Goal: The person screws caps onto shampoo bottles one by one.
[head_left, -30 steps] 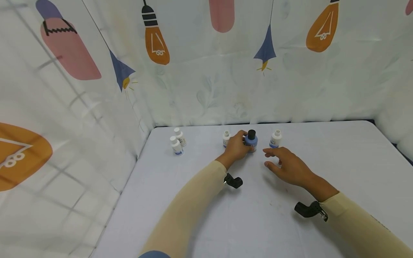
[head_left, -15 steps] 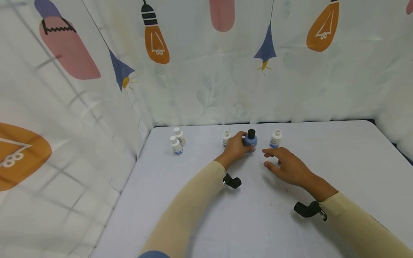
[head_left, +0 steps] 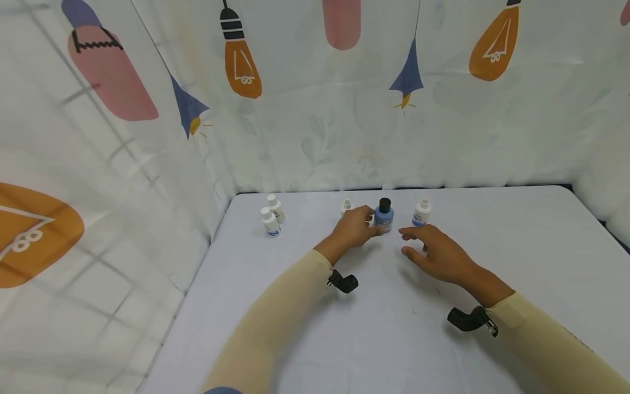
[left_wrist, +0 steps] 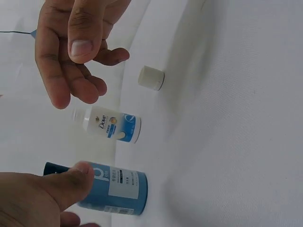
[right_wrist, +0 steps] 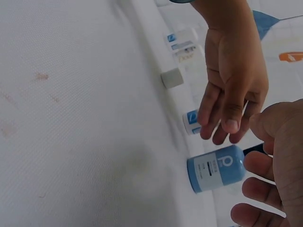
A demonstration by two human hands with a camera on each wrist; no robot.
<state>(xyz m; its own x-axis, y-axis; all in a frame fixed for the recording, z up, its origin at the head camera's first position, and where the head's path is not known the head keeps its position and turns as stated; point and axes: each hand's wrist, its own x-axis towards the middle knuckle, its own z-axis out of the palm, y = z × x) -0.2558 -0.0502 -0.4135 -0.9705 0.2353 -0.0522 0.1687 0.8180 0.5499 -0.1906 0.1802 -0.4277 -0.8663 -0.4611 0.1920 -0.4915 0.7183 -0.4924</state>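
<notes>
A blue bottle (head_left: pixel 384 216) with a black cap stands upright at the back of the table, between the hands. Just left of it is my left hand (head_left: pixel 351 229), fingers loosely spread and holding nothing; its thumb overlaps the bottle in the left wrist view. My right hand (head_left: pixel 439 253) hovers to the right of the bottle, fingers relaxed, nothing held. Behind it stands an uncapped white Dove bottle (left_wrist: pixel 113 124), with a loose white cap (left_wrist: pixel 151 78) lying nearby. Another uncapped white bottle (head_left: pixel 346 206) is partly hidden behind my left hand, and a second loose cap (right_wrist: pixel 172 78) lies near it.
Two capped white bottles (head_left: pixel 270 221) stand close together at the table's back left. White cloth (head_left: pixel 394 339) covers the table. A patterned curtain (head_left: pixel 305 126) hangs along its back and left sides.
My left hand has let go of the blue bottle and drawn back to the left. The bottle stays standing where it was. My right hand has hardly moved.
</notes>
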